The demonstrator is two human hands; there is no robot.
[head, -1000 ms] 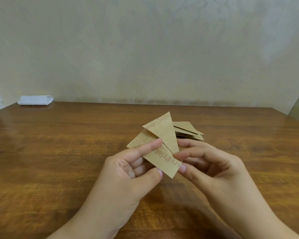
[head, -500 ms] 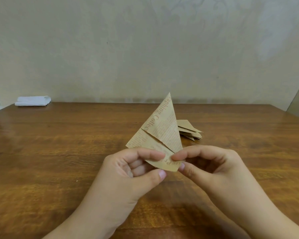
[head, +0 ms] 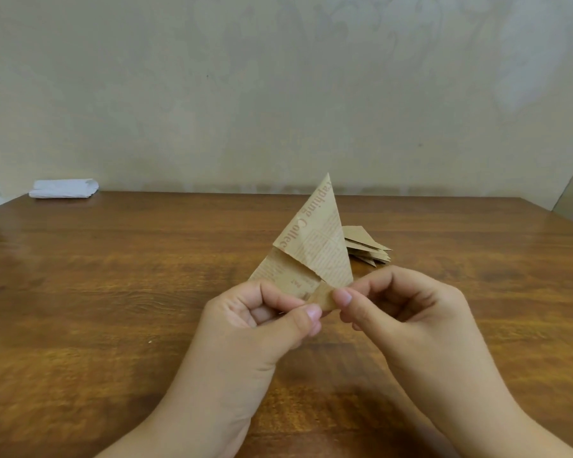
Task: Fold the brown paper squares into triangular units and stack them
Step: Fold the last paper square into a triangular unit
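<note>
Brown glossy wood-grain table (head: 96,325) fills the lower view, two bare forearms coming in from the near edge. Left hand (head: 258,325): fingers curled, thumb on top, its grip pinching the bottom-left edge of the folded paper piece (head: 315,252). Right hand (head: 407,309): fingers curled, thumb and forefinger pinching the bottom-right corner of the same piece; both thumbs nearly meet at the lower tip. One piece, held in the air above the table, upright, pointed tip up. Kraft-brown thin paper, faded newspaper-style print, partly readable lettering along the left slant, one diagonal flap layered over a lower flap, crisp creases. Just behind it, to the right, a stack of folded triangles (head: 366,247) lies flat on the table, same brown paper, layered edges fanned a little; count unclear, several. Far left corner of the table: one white folded cloth (head: 63,189), soft, flat. Beyond, a plain beige wall (head: 278,94), mottled.
</note>
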